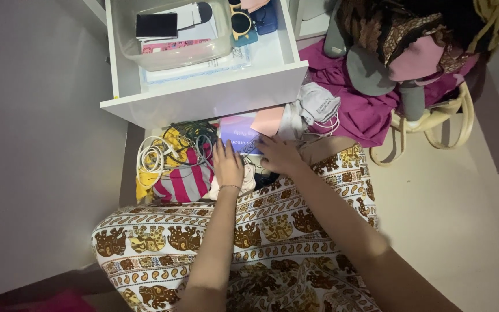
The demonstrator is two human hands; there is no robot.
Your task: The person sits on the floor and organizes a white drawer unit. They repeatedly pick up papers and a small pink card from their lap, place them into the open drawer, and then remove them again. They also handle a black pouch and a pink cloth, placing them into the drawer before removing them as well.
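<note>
Purple booklet (239,137) lies in the lower drawer (145,134), just ahead of both hands: left hand (227,164) flat, fingers together, palm down on the clutter touching its near edge; right hand (278,155) flat too, fingers loosely spread, beside it. Left of them, a striped pink cloth (185,180) and white cables (152,155). Farther off, open upper drawer (203,95) with a clear plastic bin (171,52), purple fabric (371,112) to the right.

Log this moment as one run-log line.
left hand: flat on lower drawer's clutter | right hand: beside it, near purple booklet | cables: left of hands | upper drawer: open
</note>
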